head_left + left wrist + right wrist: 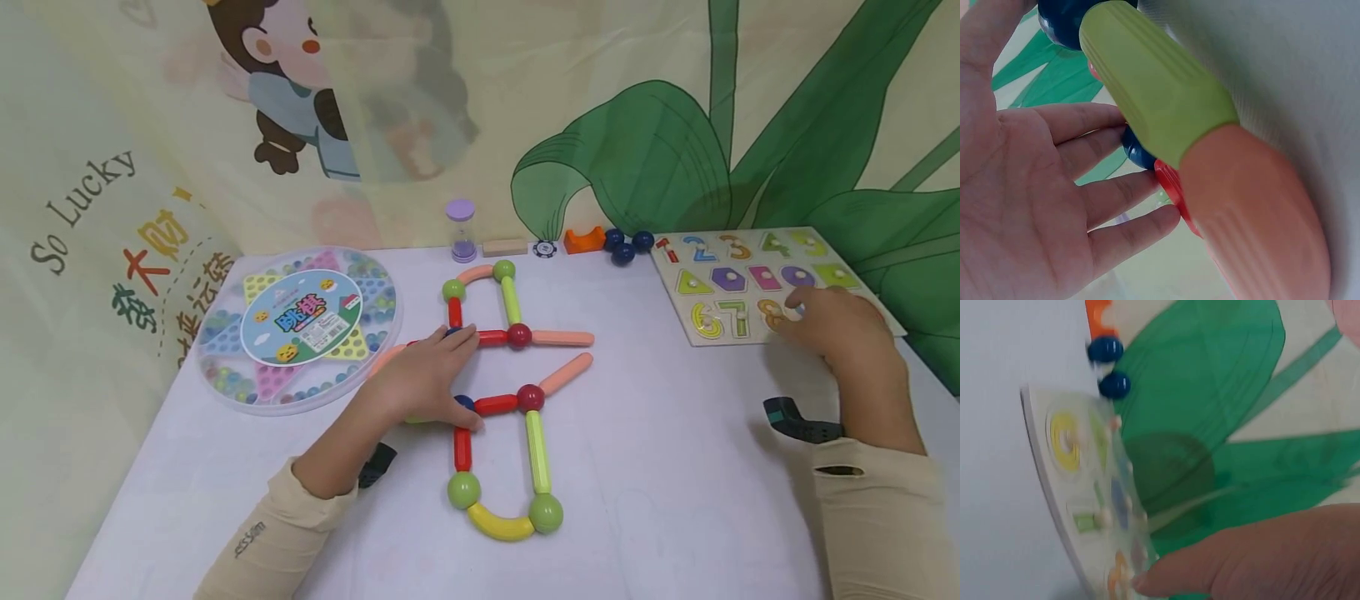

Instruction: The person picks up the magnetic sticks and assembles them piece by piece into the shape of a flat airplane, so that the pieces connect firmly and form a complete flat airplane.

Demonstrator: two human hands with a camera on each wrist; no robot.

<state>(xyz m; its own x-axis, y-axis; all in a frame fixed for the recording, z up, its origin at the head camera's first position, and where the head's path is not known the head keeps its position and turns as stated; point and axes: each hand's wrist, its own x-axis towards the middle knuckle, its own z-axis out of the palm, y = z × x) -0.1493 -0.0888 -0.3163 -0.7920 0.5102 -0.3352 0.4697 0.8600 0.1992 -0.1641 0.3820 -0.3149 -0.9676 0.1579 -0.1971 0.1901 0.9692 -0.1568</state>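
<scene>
My left hand (423,375) lies palm down over the left side of a figure built of magnetic sticks and balls, fingers extended. Its thumb is by a dark blue ball (465,403), its fingertips at the upper red stick (492,337). The left wrist view shows a light green stick (1154,81) and a salmon stick (1260,212) end to end before the spread fingers. My right hand (847,333) is at the wooden number puzzle board (712,340), bent fingers close over the orange 8 (771,313). Whether it pinches a piece I cannot tell.
A round Chinese checkers box (225,387) lies left of the figure. Along the back stand a purple sand timer (461,229), a wooden block (505,247), a poker chip (545,249), an orange piece (583,241) and several dark blue balls (623,253). A printed curtain (480,125) hangs behind.
</scene>
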